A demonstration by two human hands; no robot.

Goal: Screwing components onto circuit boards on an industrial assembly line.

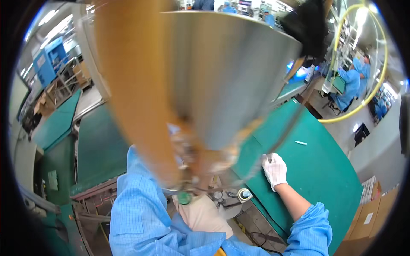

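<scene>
Blurred machine (245,81), with a tan column and a grey curved panel, is placed from the centre of the view up to twelve o'clock, and much of the scene behind it is covered. By its lower end the left sleeve (139,200), in blue checked cloth, is raised from seven o'clock; the left hand is hidden, so its state cannot be told. At four o'clock the right hand (275,170), in a white glove, is held over the green bench top (326,179), with its fingers bent inward. A dark blurred strip (291,124) is seen running down to the fingertips from two o'clock; whether it is pinched cannot be told. Between one and two o'clock from that hand, a small white stick (300,143) is laid on the bench top, apart from the glove. At five o'clock a round metal fitting (245,195) is seen just beside the bench edge. Farther off, a yellow hose (385,64) is looped at two o'clock, and cardboard boxes (363,222) are stacked at four o'clock.
</scene>
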